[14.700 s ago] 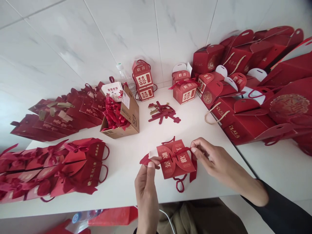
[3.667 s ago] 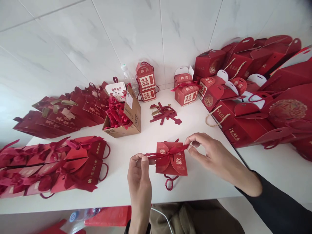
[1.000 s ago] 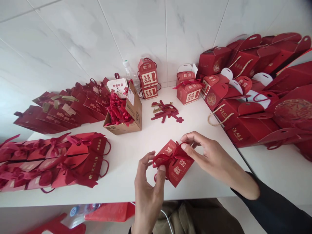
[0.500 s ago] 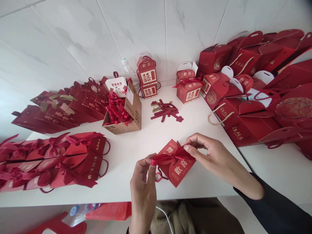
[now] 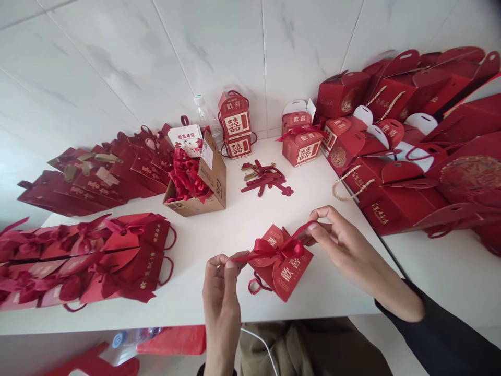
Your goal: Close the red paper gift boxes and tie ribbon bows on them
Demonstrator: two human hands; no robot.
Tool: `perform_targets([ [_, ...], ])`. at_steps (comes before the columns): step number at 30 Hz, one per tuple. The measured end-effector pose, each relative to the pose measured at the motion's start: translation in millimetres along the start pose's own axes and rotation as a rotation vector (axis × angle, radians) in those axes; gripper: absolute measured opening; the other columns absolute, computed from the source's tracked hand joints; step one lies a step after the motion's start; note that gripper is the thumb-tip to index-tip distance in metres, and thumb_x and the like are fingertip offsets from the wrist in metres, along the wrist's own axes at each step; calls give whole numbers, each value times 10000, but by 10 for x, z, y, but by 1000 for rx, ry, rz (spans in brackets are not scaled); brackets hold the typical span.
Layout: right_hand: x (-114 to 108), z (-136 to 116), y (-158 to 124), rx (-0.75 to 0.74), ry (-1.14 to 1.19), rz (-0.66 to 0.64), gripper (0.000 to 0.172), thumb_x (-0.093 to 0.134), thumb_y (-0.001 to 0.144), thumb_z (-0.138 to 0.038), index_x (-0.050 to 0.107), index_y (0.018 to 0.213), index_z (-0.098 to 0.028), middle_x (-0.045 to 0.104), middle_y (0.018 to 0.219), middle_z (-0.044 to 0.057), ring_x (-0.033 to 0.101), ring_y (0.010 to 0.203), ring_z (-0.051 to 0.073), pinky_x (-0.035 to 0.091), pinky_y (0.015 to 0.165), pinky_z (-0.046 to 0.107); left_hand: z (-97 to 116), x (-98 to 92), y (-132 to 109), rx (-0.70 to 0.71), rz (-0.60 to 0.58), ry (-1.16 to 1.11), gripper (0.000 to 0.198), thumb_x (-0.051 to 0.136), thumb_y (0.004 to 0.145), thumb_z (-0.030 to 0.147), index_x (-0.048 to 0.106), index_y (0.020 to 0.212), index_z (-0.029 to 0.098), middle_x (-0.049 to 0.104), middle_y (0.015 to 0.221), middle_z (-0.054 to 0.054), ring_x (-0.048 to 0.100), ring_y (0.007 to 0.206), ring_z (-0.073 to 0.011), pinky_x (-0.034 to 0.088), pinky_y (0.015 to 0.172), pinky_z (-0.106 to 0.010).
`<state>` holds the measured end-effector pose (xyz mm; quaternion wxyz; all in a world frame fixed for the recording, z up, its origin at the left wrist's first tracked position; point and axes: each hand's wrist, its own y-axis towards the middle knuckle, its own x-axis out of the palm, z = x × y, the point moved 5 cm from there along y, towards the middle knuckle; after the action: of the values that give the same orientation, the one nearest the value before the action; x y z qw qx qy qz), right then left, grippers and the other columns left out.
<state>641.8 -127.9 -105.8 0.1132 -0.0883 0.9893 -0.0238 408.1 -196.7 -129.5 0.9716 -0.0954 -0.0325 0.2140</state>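
A small red gift box (image 5: 291,271) with pale lettering sits on the white table, turned at an angle. Across its top lies a red ribbon (image 5: 270,248) tied in a bow, with a loop on either side of the knot. My left hand (image 5: 223,284) pinches one ribbon tail to the left of the box. On the other side, my right hand (image 5: 336,245) pinches the opposite tail, up and to the right. Both tails look stretched outward. A twisted red cord handle (image 5: 256,284) hangs at the box's left side.
A cardboard box (image 5: 213,175) of red ribbons stands behind. Flat red strips (image 5: 264,180) lie beside it. Several bow-tied red boxes (image 5: 117,256) are at left, paper bags (image 5: 97,175) behind them. More red boxes (image 5: 403,172) crowd the right; stacked small boxes (image 5: 237,122) stand by the wall.
My hands have moved apart, left hand leftward and right hand slightly right and upward. They now hold the ribbon's tails, and the bow's loops show more fully.
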Motion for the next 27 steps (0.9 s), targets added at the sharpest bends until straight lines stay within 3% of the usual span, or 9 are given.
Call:
perform_targets([
  [4, -4, 32, -15, 61, 78, 16, 420, 519, 1045, -671, 464, 1112, -260, 713, 918, 39, 710, 929, 276, 534, 837, 388, -4, -1, -23, 2, 39, -53, 288, 635, 961, 490, 508, 964, 231, 801, 946, -50, 759, 1025, -239, 541, 1034, -452],
  [7, -12, 81, -51, 82, 63, 63, 500, 555, 1015, -718, 465, 1242, -281, 690, 1060, 52, 683, 1003, 280, 524, 854, 393, 48, -36, 1, 101, 19, -10, 283, 626, 958, 484, 557, 1080, 238, 784, 1082, -75, 726, 1099, -255, 548, 997, -437],
  [10, 10, 78, -119, 9, -51, 137, 520, 600, 1001, -686, 475, 1323, -297, 634, 1156, 62, 627, 1059, 280, 508, 862, 396, 160, 6, 32, 207, -56, 151, 341, 593, 971, 503, 644, 1175, 234, 711, 1281, -111, 676, 1187, -274, 547, 985, -416],
  [15, 155, 11, -217, -137, -230, 152, 418, 620, 1024, -536, 512, 1348, -296, 640, 1091, 45, 613, 1005, 271, 484, 885, 405, 264, 276, 46, 264, -250, 337, 247, 670, 932, 447, 743, 1027, 231, 716, 1209, -94, 691, 1057, -249, 592, 862, -361],
  [20, 193, 0, -234, -147, -153, 136, 291, 601, 1053, -417, 535, 1316, -310, 655, 989, 4, 636, 917, 232, 506, 819, 352, 212, 334, 55, 202, -176, 288, 258, 664, 934, 455, 739, 877, 215, 725, 1132, -87, 698, 912, -204, 595, 686, -280],
  [27, 177, 5, -293, -206, -128, 160, 214, 601, 1071, -384, 540, 1268, -325, 655, 1002, -23, 611, 892, 202, 497, 817, 315, 184, 296, 27, 216, -123, 270, 230, 651, 947, 421, 732, 894, 212, 735, 1090, -91, 694, 982, -228, 566, 807, -323],
])
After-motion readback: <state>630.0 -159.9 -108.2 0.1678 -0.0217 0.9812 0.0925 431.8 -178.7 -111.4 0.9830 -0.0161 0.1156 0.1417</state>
